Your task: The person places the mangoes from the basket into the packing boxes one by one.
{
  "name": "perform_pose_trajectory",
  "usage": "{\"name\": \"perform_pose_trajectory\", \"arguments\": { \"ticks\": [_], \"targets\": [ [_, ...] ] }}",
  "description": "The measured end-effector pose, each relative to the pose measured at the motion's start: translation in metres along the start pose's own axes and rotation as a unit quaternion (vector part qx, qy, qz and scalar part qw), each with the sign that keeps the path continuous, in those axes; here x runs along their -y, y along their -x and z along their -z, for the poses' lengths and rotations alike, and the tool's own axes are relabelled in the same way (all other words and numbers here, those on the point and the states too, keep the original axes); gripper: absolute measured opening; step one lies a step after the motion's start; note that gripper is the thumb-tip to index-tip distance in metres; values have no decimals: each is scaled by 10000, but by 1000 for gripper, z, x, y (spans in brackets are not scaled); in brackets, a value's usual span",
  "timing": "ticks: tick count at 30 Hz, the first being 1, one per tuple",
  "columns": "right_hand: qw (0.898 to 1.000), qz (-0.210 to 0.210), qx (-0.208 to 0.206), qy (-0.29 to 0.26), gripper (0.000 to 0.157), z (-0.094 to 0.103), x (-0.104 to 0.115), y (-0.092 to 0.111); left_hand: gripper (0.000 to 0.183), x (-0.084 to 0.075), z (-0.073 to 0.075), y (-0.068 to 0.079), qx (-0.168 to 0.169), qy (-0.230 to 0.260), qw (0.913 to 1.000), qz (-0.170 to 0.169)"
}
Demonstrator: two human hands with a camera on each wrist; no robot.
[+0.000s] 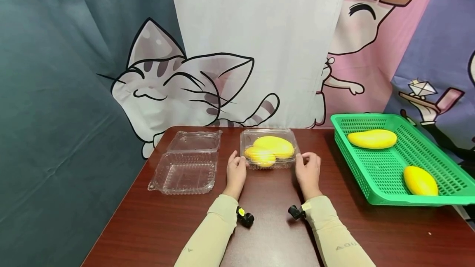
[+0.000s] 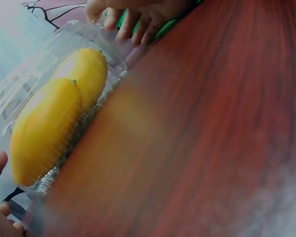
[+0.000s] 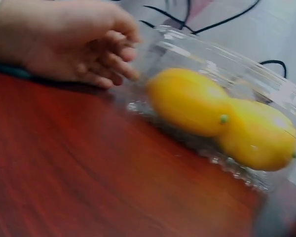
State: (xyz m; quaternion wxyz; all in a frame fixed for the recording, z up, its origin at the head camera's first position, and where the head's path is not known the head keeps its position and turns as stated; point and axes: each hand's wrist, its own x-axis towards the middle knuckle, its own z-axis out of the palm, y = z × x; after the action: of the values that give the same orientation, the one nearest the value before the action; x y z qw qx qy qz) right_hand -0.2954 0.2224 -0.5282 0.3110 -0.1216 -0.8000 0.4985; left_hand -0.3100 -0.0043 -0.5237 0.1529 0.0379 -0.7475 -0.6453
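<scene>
A clear plastic clamshell box (image 1: 256,133), its lid down, stands near the back edge of the table. Inside it lie two yellow mangoes, a rear mango (image 1: 278,145) and a front mango (image 1: 259,158), with small green stem ends showing in the wrist views. My left hand (image 1: 236,174) is at the box's left front corner, thumb right at the edge and fingers loosely bent. At the opposite corner is my right hand (image 1: 309,174), its thumb also at the edge; the left wrist view shows its fingers (image 2: 130,24) hanging loosely beside the box.
On the left, a second clear clamshell box (image 1: 189,174) lies with its lid folded back. A green slotted basket (image 1: 352,174) at the right holds a long mango (image 1: 372,139) and another mango (image 1: 420,180). Behind the brown table (image 1: 271,234) hangs a cartoon-print curtain (image 1: 267,32).
</scene>
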Motion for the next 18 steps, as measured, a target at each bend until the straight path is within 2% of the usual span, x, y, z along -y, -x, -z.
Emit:
{"name": "perform_pose_trajectory", "arguments": {
  "ticks": [2,4,7,9,13,18],
  "targets": [
    [9963,775,-359,89,31,-5,3,2,33,-1,0,1,-115,-30,9999,-41],
    [9826,1732,-582,334,43,-12,8,3,26,-1,-1,1,-178,-37,9998,-29],
    [9522,2893,-341,916,54,-26,18,9,22,-1,1,1,-185,-37,9998,-17],
    [9336,3344,-3,1286,58,-35,25,15,37,0,2,2,-133,-101,9998,-47],
    [9083,3631,654,1972,61,-49,32,25,58,-2,4,4,93,-546,9983,-195],
    [8931,3493,1077,2623,56,-52,32,28,62,-1,5,5,426,-1133,9919,-385]
  ]
}}
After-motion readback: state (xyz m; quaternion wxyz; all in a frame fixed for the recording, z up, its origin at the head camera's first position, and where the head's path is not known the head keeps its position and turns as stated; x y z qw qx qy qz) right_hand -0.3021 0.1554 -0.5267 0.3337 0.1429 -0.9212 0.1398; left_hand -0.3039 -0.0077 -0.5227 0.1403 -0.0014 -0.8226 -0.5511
